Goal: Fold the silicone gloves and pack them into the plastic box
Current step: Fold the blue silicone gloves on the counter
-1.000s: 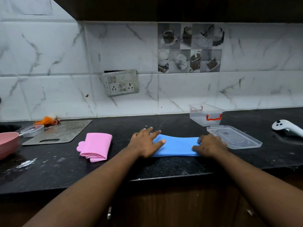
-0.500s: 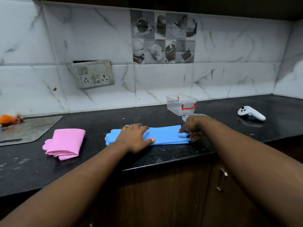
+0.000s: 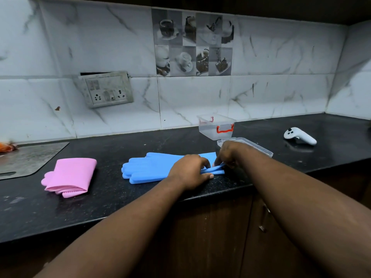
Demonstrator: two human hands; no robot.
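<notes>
At the far left edge of the frame lies a small orange thing (image 3: 6, 147), too blurred to name, next to a grey metal board (image 3: 30, 157) on the black table (image 3: 120, 197). To the right of the board lie the pink gloves (image 3: 72, 173), already folded in a flat packet, with the finger ends toward the lower left. On the marble wall above them hangs a socket panel (image 3: 106, 90).

In the middle of the frame the blue gloves (image 3: 152, 167) lie stretched out flat on the table, near its front edge, with the fingers to the left and the cuff to the right. The left hand (image 3: 190, 169) rests on the cuff part. Its grip is closed on the blue gloves: the fingers bend over the top and the thumb lies along the near edge. Just beside it, the right hand (image 3: 228, 153) pinches the end of the cuff with its fingertips, and this end is raised a little from the table.

Behind the right hand the clear plastic box (image 3: 216, 127) with a red handle stands open near the wall. Its lid (image 3: 259, 147) lies flat on the table, partly hidden by the right hand. Farther right, well apart, lies a white controller (image 3: 300, 136).
</notes>
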